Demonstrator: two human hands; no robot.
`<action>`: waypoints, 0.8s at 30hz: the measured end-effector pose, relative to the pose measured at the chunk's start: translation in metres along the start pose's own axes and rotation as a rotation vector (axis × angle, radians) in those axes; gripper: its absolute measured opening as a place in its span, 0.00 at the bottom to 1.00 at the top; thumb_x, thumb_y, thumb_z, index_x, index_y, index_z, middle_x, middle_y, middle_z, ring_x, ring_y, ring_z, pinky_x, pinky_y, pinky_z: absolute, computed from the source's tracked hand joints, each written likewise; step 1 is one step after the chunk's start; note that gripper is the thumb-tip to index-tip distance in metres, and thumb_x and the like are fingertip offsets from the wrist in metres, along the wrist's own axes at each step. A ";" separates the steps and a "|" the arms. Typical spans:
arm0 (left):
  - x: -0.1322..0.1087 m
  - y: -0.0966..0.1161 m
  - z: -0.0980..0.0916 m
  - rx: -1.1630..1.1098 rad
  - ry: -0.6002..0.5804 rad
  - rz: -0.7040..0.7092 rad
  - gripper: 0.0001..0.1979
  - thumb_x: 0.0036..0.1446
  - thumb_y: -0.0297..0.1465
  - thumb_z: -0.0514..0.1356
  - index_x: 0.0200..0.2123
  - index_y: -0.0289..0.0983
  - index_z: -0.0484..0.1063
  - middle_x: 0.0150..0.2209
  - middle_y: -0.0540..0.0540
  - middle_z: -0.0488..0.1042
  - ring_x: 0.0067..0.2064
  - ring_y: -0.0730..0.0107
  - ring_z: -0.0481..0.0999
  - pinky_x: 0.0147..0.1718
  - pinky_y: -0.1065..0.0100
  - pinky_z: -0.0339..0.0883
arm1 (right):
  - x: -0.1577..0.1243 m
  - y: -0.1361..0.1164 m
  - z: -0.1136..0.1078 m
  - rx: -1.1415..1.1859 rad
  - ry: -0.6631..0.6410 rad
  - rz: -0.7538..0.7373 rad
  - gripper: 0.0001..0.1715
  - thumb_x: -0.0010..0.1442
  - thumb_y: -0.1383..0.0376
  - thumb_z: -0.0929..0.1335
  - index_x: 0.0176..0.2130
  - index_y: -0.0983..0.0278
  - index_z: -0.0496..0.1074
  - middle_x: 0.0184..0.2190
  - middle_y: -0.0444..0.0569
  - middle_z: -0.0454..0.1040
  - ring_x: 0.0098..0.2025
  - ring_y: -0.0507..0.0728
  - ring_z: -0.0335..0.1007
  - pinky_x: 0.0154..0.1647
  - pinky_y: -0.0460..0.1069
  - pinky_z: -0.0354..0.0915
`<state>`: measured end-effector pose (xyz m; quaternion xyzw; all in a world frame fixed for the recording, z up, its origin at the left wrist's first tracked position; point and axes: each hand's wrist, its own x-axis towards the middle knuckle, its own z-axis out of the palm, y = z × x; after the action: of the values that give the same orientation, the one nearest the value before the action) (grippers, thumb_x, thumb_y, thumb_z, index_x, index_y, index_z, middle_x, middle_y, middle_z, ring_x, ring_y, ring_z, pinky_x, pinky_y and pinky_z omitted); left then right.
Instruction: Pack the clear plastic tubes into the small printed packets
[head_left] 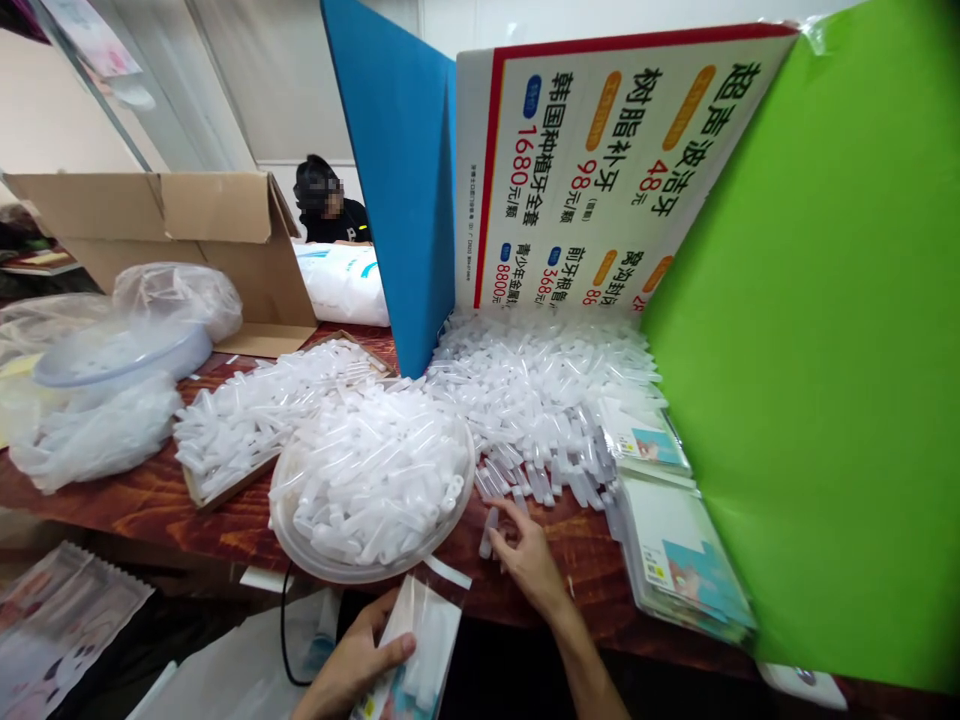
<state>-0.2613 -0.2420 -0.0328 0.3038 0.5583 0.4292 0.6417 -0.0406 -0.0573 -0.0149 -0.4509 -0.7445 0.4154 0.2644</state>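
My left hand (367,650) is closed round a clear plastic packet (429,640). Inside the packet are a printed card and several translucent white plastic tubes. My right hand (529,560) is at the table's front edge, with thumb and forefinger curled about a small plastic tube (489,533). Just beyond it spreads a large loose heap of the same tubes (540,400). A round tub (281,535) piled high with tubes stands left of my right hand. To the right lie stacks of packets with printed cards (675,540).
Blue (397,180), white printed (600,170) and green (810,350) boards wall in the heap. On the left are a shallow tray of tubes (262,410), plastic bags (97,430), a basin (124,355) and a cardboard box (225,250). A person (330,205) sits behind.
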 end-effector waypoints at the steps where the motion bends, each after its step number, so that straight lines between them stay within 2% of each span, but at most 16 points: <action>1: 0.002 0.002 0.002 0.007 -0.019 0.006 0.46 0.43 0.58 0.71 0.60 0.35 0.73 0.52 0.36 0.81 0.51 0.44 0.78 0.50 0.56 0.69 | -0.006 0.004 -0.004 0.007 0.021 -0.020 0.21 0.67 0.63 0.64 0.58 0.64 0.71 0.33 0.49 0.80 0.31 0.57 0.77 0.33 0.49 0.73; 4: 0.007 0.010 0.012 -0.005 -0.069 0.009 0.46 0.42 0.58 0.72 0.59 0.35 0.74 0.52 0.37 0.81 0.53 0.44 0.77 0.51 0.57 0.68 | -0.021 0.014 -0.011 -0.029 0.126 -0.187 0.18 0.70 0.63 0.63 0.56 0.63 0.72 0.46 0.55 0.80 0.46 0.61 0.80 0.47 0.53 0.76; 6: 0.010 0.016 0.018 -0.012 -0.093 0.003 0.47 0.41 0.59 0.72 0.58 0.36 0.75 0.53 0.38 0.81 0.53 0.44 0.76 0.51 0.58 0.68 | -0.028 0.018 -0.011 -0.067 0.146 -0.311 0.16 0.71 0.66 0.63 0.54 0.60 0.73 0.50 0.55 0.79 0.52 0.61 0.78 0.54 0.54 0.75; 11: 0.013 0.023 0.018 0.029 -0.095 0.040 0.44 0.44 0.56 0.73 0.59 0.37 0.75 0.56 0.39 0.80 0.57 0.41 0.75 0.57 0.55 0.66 | -0.033 0.026 0.003 -0.139 0.122 -0.402 0.20 0.71 0.72 0.60 0.56 0.59 0.72 0.49 0.54 0.79 0.52 0.60 0.79 0.54 0.54 0.77; 16: 0.007 0.015 0.003 0.010 0.043 0.017 0.40 0.48 0.52 0.73 0.60 0.39 0.74 0.59 0.40 0.79 0.60 0.42 0.75 0.60 0.52 0.67 | -0.036 0.041 0.015 -0.189 0.156 -0.443 0.22 0.68 0.74 0.60 0.56 0.61 0.71 0.52 0.57 0.78 0.55 0.62 0.78 0.55 0.58 0.77; 19: 0.002 0.009 -0.005 0.032 0.110 -0.005 0.38 0.47 0.51 0.73 0.58 0.37 0.75 0.58 0.39 0.79 0.60 0.42 0.75 0.61 0.52 0.66 | -0.038 0.047 0.017 -0.199 0.170 -0.454 0.22 0.68 0.75 0.60 0.55 0.61 0.71 0.51 0.58 0.79 0.55 0.63 0.78 0.55 0.60 0.77; 24: -0.003 0.007 -0.009 0.058 0.110 0.007 0.41 0.48 0.53 0.72 0.60 0.36 0.73 0.59 0.36 0.78 0.59 0.41 0.75 0.60 0.50 0.67 | -0.038 0.049 0.015 -0.163 0.145 -0.427 0.21 0.69 0.73 0.60 0.55 0.60 0.72 0.49 0.56 0.80 0.53 0.62 0.79 0.56 0.58 0.77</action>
<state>-0.2714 -0.2425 -0.0271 0.3003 0.6039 0.4310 0.5995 -0.0133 -0.0845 -0.0653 -0.3319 -0.8330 0.2550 0.3618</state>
